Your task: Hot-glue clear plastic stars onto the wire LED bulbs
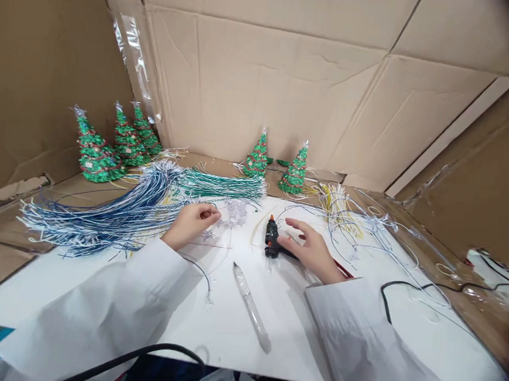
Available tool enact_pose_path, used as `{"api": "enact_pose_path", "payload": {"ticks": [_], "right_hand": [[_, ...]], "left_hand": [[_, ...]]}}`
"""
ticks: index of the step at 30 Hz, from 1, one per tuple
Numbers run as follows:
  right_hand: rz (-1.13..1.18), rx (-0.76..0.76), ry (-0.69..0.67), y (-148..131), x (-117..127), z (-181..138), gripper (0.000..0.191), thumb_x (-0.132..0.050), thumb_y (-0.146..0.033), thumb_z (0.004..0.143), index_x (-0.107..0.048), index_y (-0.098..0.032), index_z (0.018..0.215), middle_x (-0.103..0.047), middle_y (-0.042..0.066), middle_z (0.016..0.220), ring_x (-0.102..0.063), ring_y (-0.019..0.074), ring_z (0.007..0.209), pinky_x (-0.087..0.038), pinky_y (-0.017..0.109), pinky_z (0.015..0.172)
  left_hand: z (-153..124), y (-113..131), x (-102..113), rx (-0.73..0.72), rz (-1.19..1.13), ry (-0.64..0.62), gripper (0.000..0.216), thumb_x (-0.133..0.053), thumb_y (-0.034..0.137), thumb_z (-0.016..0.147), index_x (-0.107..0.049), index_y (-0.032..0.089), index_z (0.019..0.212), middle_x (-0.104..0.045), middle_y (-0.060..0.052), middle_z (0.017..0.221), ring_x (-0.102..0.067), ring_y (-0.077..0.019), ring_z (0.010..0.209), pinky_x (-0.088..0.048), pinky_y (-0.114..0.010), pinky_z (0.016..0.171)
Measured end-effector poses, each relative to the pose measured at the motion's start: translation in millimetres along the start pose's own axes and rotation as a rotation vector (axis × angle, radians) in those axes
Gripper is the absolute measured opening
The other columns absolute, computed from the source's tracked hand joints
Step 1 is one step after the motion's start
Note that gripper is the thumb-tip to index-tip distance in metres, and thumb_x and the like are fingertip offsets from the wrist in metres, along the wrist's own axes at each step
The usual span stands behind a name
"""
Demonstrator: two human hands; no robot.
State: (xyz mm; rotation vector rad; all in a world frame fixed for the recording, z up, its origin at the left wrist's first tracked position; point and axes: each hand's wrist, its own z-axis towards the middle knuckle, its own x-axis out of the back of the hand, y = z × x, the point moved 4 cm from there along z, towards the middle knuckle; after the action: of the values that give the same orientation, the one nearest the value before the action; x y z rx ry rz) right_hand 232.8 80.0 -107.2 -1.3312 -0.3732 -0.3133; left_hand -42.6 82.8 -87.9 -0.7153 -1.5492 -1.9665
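My left hand (193, 224) is closed in a pinch beside a small heap of clear plastic stars (235, 212). What its fingertips hold, if anything, is too small to make out. Over the handle of a black glue gun (271, 239) with an orange tip, my right hand (309, 249) has its thumb and fingers apart. The gun lies on the white board (208, 333), nozzle pointing away from me. Between my forearms rests a clear, pen-like tool (250, 307) with a dark pointed tip. A short dark wire (206, 275) with a clear end lies near my left sleeve.
Blue-and-white wires (97, 222) spread at the left, with green wires (222, 183) behind. Yellow and white wires (341, 209) lie back right. Several small decorated green trees (98, 155) stand along the back. Cardboard walls (263, 79) enclose the board. A black cable (385, 295) runs at right.
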Motion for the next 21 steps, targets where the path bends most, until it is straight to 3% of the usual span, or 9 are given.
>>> {"api": "enact_pose_path", "payload": {"ticks": [4,7,11,17,21], "right_hand": [[-0.425,0.001,-0.155,2,-9,-6,0.061,-0.072,-0.033,0.062,-0.056,-0.016,0.119,-0.059,0.012,0.115,-0.052,0.0279,0.108,-0.04,0.04,0.091],[-0.55,-0.05,-0.23,9,-9,-7,0.059,-0.07,-0.032,0.064,-0.056,-0.014,0.118,-0.059,0.012,0.109,-0.054,0.0269,0.101,-0.041,0.036,0.085],[-0.633,0.019,-0.262,7,-10,-8,0.05,-0.069,-0.025,0.065,-0.059,-0.013,0.113,-0.058,0.011,0.106,-0.052,0.0253,0.1,-0.039,0.033,0.084],[-0.596,0.106,-0.194,-4,-7,-7,0.025,-0.063,-0.021,0.069,-0.066,-0.017,0.094,-0.065,0.009,0.096,-0.055,0.0251,0.094,-0.039,0.032,0.08],[-0.298,0.103,-0.167,-12,-11,-8,0.02,-0.056,-0.028,0.076,-0.065,-0.02,0.092,-0.067,0.006,0.09,-0.059,0.0228,0.086,-0.042,0.032,0.075]], "left_hand": [[2,-1,4,-0.156,0.432,-0.082,0.021,-0.053,0.022,0.074,-0.072,0.017,0.081,-0.068,-0.007,0.081,-0.058,-0.0224,0.081,-0.039,-0.031,0.076],[3,-2,8,-0.261,0.473,-0.198,0.025,-0.052,0.02,0.076,-0.072,0.019,0.091,-0.067,-0.007,0.089,-0.057,-0.0225,0.09,-0.039,-0.032,0.082],[3,-7,15,-0.293,0.474,-0.273,0.023,-0.061,0.031,0.074,-0.072,0.022,0.091,-0.064,-0.006,0.092,-0.055,-0.0232,0.093,-0.037,-0.033,0.084],[2,-14,12,-0.222,0.523,-0.353,0.028,-0.07,0.037,0.062,-0.072,0.02,0.085,-0.062,-0.006,0.087,-0.052,-0.0255,0.091,-0.037,-0.033,0.079],[1,-5,9,-0.259,0.428,-0.293,0.017,-0.065,0.028,0.064,-0.067,0.018,0.077,-0.06,-0.005,0.083,-0.052,-0.0248,0.09,-0.038,-0.032,0.078]]}}
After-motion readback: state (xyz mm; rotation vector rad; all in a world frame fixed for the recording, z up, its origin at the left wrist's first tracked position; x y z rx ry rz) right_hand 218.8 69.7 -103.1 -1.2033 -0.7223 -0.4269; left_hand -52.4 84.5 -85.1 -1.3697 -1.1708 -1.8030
